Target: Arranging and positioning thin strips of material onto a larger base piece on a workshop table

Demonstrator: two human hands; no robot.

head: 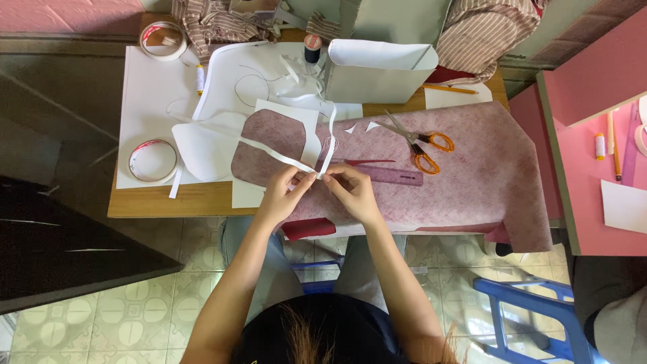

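Observation:
My left hand (283, 195) and my right hand (350, 192) meet at the near edge of a wooden table (155, 201). Together they pinch a narrow white paper strip (269, 152) at a bend; one leg runs left towards a curved white paper piece (202, 152), the other rises along a white paper pattern (311, 128). Under my hands lies mauve felt-like fabric (472, 175). A purple ruler (397, 176) sits just right of my right hand. Orange-handled scissors (418, 143) rest on the fabric beyond it.
Two tape rolls (153, 160) (164, 40) lie at the left on white sheets. A thread spool (312, 48), a folded white card (377, 71) and striped cloth (216, 23) stand at the back. A pink table (593, 135) is on the right, a blue plastic stool (532, 317) below.

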